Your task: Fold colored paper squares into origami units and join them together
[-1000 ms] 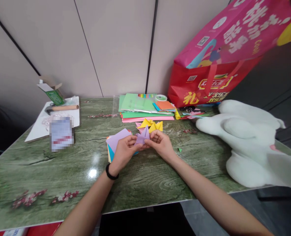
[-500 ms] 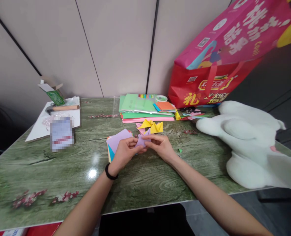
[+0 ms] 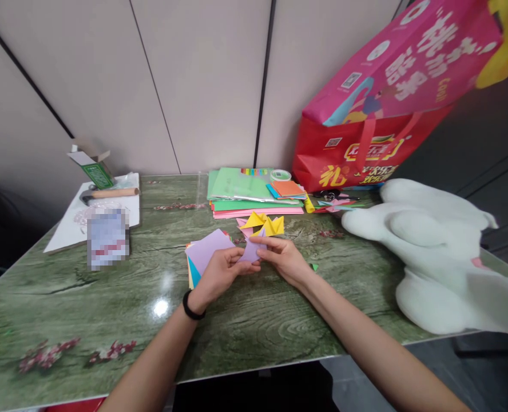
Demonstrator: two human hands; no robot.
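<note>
Between my two hands is a small folded piece of purple paper (image 3: 250,252). My left hand (image 3: 223,268), with a black band at the wrist, grips its lower left side. My right hand (image 3: 280,255) pinches it from the right, fingers along the top edge. Just behind it lie yellow folded paper pieces (image 3: 273,225) and a pink folded piece (image 3: 245,228), partly hidden. A stack of coloured paper sheets with a purple sheet (image 3: 209,249) on top rests to the left, partly covered by my left hand.
Green folders (image 3: 241,186) and small orange squares (image 3: 287,189) lie at the back. A white plush toy (image 3: 425,246) and red gift bag (image 3: 365,149) stand right. A hammer (image 3: 112,193), open box (image 3: 95,169) and pixelated item (image 3: 108,237) are left. A green scrap (image 3: 314,266) lies right.
The purple paper has been turned in my fingers and more of its face shows. My left thumb has shifted off its front. The camera view has moved slightly.
</note>
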